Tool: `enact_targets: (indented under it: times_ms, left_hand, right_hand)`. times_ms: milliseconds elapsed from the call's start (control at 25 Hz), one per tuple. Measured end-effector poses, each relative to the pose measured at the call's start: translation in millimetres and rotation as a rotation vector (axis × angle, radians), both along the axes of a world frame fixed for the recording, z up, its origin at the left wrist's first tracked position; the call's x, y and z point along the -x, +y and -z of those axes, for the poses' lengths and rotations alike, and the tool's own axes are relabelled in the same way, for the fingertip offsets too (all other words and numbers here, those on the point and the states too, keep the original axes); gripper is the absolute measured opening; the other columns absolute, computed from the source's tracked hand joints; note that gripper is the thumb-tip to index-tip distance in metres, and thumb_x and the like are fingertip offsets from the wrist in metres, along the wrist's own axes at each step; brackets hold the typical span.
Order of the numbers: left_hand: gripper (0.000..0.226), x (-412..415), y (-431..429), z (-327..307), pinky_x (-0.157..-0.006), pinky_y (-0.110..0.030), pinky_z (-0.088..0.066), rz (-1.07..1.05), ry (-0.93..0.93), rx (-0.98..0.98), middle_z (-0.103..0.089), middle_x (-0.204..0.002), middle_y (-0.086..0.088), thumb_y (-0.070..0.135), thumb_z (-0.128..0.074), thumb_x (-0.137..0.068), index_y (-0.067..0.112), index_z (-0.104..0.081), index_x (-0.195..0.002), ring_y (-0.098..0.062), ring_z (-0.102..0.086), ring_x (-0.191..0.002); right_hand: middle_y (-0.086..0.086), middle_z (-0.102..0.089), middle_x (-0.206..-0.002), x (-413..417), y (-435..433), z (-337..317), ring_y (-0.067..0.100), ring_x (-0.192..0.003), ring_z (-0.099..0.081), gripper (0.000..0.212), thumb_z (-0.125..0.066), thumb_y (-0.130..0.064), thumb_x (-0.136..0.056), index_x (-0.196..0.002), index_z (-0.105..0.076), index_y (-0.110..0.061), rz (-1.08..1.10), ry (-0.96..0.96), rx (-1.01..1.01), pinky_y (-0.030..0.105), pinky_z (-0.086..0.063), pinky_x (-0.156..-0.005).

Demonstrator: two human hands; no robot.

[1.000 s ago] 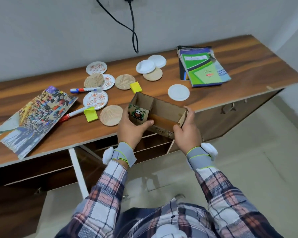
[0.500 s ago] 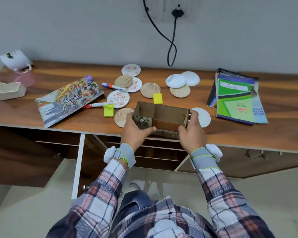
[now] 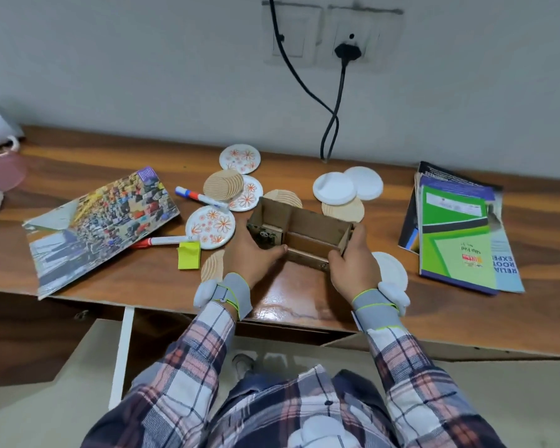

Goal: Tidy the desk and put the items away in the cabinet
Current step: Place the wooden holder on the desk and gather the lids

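1. Wooden desk [image 3: 304, 299] against a pale wall [image 3: 110, 59], with a black cable [image 3: 332, 124] dropping from a socket [image 3: 349, 40] down behind it.
2. Our cardboard box [image 3: 307, 234] is mid-desk, open side up, with one divider inside and a panda sticker [image 3: 265, 236] on its left end (we can't tell if it's resting on the wood or lifted a hair).
3. Our left hand [image 3: 253, 257] grips the box's left end. The thumb lies along the near wall and the other fingers wrap round the end, out of sight.
4. Our right hand [image 3: 353, 266] grips the right end, fingers curled over the end wall's top edge and thumb on the near side.
5. Just behind the box we've got scattered coasters: flowered coasters [image 3: 212, 226], wooden coasters [image 3: 223, 185] and white coasters [image 3: 333, 189]. One more white disc [image 3: 390, 270] peeks out beside our right wrist.
6. Left of the box are a blue-capped marker [image 3: 198, 197] and a red-capped marker [image 3: 162, 241]. Yellow sticky notes [image 3: 189, 259] sit just beside the red one, and a big photo magazine [image 3: 101, 221] has its near corner at the front edge.
7. Well off to the right sits a stack of booklets [image 3: 456, 234], green one on top.
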State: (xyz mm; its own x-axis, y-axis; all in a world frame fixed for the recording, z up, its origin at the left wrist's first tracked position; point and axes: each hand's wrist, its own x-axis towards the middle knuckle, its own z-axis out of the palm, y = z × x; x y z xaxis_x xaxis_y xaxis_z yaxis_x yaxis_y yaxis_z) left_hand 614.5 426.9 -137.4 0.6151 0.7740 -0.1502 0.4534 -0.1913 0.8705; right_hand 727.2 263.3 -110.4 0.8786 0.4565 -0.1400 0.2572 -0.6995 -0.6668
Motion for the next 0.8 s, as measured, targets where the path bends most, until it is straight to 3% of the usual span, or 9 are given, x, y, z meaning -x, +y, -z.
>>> enact_targets:
  times_ms: [320,480,640,720,800]
  left_hand:
    - [0.091,-27,-10,-1,-0.101,-0.035,-0.046,-0.148,0.01,-0.022,-0.062,-0.129,0.005,0.049,-0.084,-0.056,0.032,-0.041,-0.134,-0.019,-0.058,-0.118]
    - [0.093,-29,-15,-3,-0.104,-0.041,-0.046,-0.177,0.025,0.008,-0.061,-0.13,0.001,0.048,-0.085,-0.055,0.027,-0.041,-0.134,-0.021,-0.057,-0.12]
    - [0.105,-22,-35,-6,-0.106,-0.034,-0.043,-0.231,-0.01,-0.014,-0.055,-0.137,0.005,0.046,-0.087,-0.052,0.03,-0.032,-0.141,-0.013,-0.052,-0.125]
    - [0.103,-19,-43,-7,-0.106,-0.03,-0.041,-0.252,-0.03,-0.022,-0.051,-0.138,0.007,0.037,-0.088,-0.058,0.033,-0.031,-0.144,-0.008,-0.049,-0.126]
    - [0.098,-10,-47,-9,-0.106,-0.033,-0.043,-0.294,-0.015,-0.031,-0.049,-0.14,0.004,0.029,-0.088,-0.065,0.03,-0.032,-0.144,-0.011,-0.047,-0.128]
  right_hand:
    - [0.014,-0.061,-0.123,-46,8,3,0.042,-0.101,-0.059,0.054,-0.056,-0.013,-0.086,-0.135,-0.033,-0.015,-0.116,0.023,-0.024,0.032,-0.033,-0.068]
    - [0.008,-0.049,-0.138,-59,2,-6,0.034,-0.117,-0.054,0.07,-0.068,-0.025,-0.082,-0.141,-0.03,-0.02,-0.207,0.076,-0.083,0.035,-0.044,-0.083]
    - [0.009,-0.04,-0.146,-60,0,-25,0.033,-0.132,-0.041,0.076,-0.071,-0.036,-0.079,-0.143,-0.035,-0.017,-0.376,-0.263,-0.077,0.044,-0.041,-0.103]
    - [0.01,-0.043,-0.144,-55,5,-32,0.034,-0.136,-0.036,0.066,-0.07,-0.036,-0.08,-0.137,-0.045,-0.015,-0.485,-0.389,-0.089,0.048,-0.036,-0.108]
    - [0.012,-0.046,-0.141,-44,13,-37,0.037,-0.14,-0.031,0.053,-0.069,-0.032,-0.081,-0.128,-0.054,-0.015,-0.578,-0.398,-0.122,0.051,-0.031,-0.112]
